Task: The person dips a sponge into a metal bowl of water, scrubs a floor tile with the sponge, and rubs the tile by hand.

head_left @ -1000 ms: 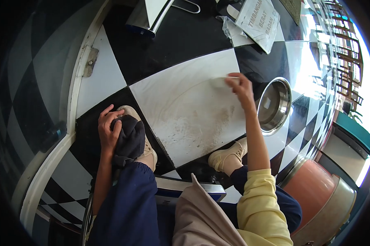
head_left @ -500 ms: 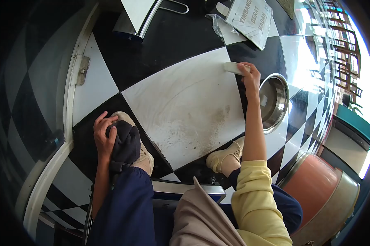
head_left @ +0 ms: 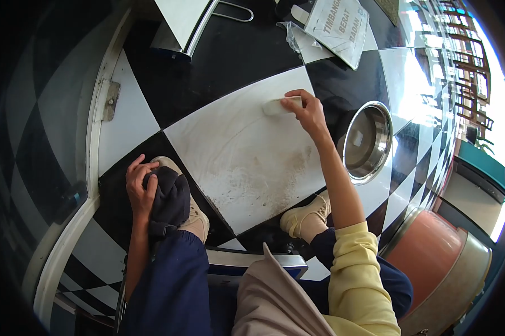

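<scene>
My right hand (head_left: 307, 112) grips a pale, flat block (head_left: 280, 106) against the upper part of a white floor tile (head_left: 235, 145). Brown smears and specks mark the lower part of that tile. A steel bowl (head_left: 351, 151) with a little liquid and a small pale piece inside stands just right of my right forearm. On the left, my left hand (head_left: 142, 182) holds a dark cloth (head_left: 171, 199) over my left shoe, its fingers curled on the cloth's edge.
A sign board (head_left: 339, 28) and clear plastic (head_left: 297, 38) lie at the top. A metal object with a wire loop (head_left: 193, 33) is at the upper left. A door frame (head_left: 90, 145) runs down the left. An orange drum-like container (head_left: 426, 252) stands lower right.
My right hand first went right with the block, to the tile's edge, then came back left over the tile. My left hand stays on the cloth. The view has shifted slightly.
</scene>
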The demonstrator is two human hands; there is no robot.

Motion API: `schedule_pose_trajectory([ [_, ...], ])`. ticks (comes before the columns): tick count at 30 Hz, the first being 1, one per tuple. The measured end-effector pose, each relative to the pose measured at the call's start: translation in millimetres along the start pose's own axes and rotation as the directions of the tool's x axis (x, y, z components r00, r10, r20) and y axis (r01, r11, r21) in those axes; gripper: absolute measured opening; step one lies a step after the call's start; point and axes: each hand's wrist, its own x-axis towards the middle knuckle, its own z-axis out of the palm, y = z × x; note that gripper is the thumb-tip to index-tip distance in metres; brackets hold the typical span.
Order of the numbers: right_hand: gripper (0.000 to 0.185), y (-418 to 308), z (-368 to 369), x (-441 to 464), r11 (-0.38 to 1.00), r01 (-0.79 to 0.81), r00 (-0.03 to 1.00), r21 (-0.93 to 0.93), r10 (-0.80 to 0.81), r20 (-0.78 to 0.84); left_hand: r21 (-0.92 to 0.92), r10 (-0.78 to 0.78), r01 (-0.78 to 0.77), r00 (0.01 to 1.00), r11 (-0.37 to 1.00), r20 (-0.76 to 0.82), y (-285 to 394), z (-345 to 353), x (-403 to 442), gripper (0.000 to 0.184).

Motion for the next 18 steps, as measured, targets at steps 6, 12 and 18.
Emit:
schedule_pose_trajectory([
  [6,0.025,23,-31,27,0.906,-0.011,0.884,0.423,0.206,-0.419,-0.011,-0.005,0.005,1.000,1.000,-0.001,0,0,-2,0.013],
  [12,0.027,7,5,-6,0.994,0.104,0.991,0.027,-0.106,0.083,-0.007,-0.002,0.003,1.000,1.000,0.002,0,0,-2,0.012],
  [18,0.026,11,0,-15,0.962,-0.040,0.980,0.268,0.090,-0.177,-0.005,-0.004,0.004,1.000,1.000,-0.004,2,0,0,0.012],
])
